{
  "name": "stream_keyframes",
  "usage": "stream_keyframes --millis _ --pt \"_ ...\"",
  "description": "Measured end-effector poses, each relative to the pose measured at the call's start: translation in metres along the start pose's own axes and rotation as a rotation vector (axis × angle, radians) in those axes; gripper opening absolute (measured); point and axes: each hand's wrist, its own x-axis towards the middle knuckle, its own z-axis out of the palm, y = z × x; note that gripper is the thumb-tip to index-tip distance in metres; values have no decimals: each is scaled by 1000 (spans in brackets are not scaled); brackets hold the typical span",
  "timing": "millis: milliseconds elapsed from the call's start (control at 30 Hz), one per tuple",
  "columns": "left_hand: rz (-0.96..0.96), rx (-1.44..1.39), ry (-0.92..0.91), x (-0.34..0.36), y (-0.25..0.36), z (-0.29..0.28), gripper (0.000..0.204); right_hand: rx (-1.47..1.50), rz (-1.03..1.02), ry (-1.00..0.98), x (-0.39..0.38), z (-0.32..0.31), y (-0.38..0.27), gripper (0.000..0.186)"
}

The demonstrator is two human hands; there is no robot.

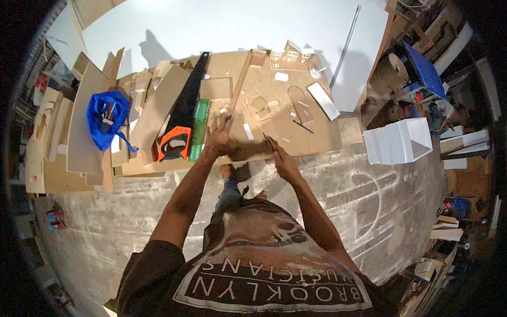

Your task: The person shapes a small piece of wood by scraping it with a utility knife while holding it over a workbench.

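Note:
My left hand (217, 139) lies on the brown work board (327, 138) near its front edge, fingers stretched forward beside a small white strip (248, 131). My right hand (285, 165) is at the board's front edge, closed around a slim tool (271, 143) with a thin tip; its exact kind is too small to make out. Beyond the hands lie small cut card pieces (264, 105), a dark pen-like stick (302, 126) and a white rectangular piece (323, 101). At the board's far edge stands a small model house (296, 52).
Left of my hands lie a handsaw (175, 143) with an orange handle and a green plastic piece (198, 127). A blue bag (109, 119) sits among leaning boards. A metal ruler (346, 47) rests on the white sheet (237, 24). White bins (396, 141) stand at right.

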Motion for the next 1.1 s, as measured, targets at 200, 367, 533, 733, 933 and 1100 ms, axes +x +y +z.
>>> stream_keyframes --millis 200,367,533,733,933,1100 --pt "187 18 120 3 -6 42 52 105 82 -92 52 44 -42 39" --pt "232 152 134 4 9 40 42 117 155 -125 68 54 -42 37" --pt "188 103 142 7 0 47 42 24 -167 20 71 67 -45 41" --pt "161 7 93 13 -2 47 38 -50 -79 19 73 72 -48 38" --pt "261 71 116 14 -6 38 37 -299 -256 119 73 83 -55 34" --pt "145 92 -55 19 11 21 31 -324 -116 83 66 65 -85 28"
